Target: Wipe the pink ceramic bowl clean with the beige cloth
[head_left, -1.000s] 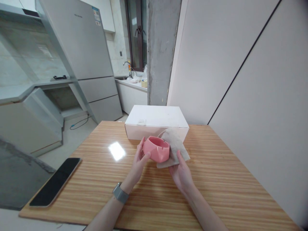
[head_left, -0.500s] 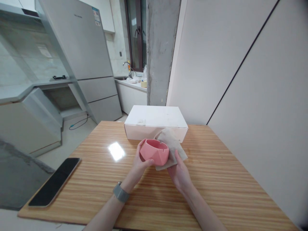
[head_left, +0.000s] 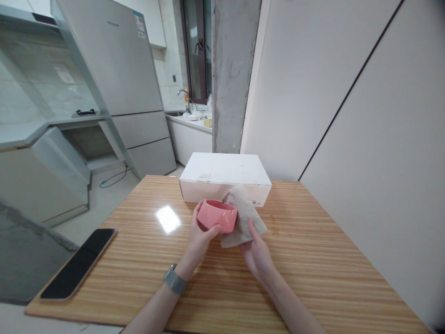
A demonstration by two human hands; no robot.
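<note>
My left hand (head_left: 200,234) grips a pink faceted ashtray (head_left: 218,217) with notches in its rim, thumb on the near side and fingers round the left and far side. The ashtray is held above the table, tilted a little. In my right hand (head_left: 256,250) is a grey-beige cloth (head_left: 243,218), pinched between the thumb in front and the fingers behind. The cloth lies against the right side of the ashtray, and part of it is hidden behind it. A grey watch band is on my left wrist.
A closed white box (head_left: 225,169) stands at the far edge of the wooden table (head_left: 313,269), just beyond my hands. A dark phone or tablet (head_left: 79,264) lies at the table's left edge. A pale wall (head_left: 347,93) rises along the right.
The ashtray has shifted slightly left and turned in my left hand. My right hand and the cloth have moved a little left, uncovering more of the box's printed front corner.
</note>
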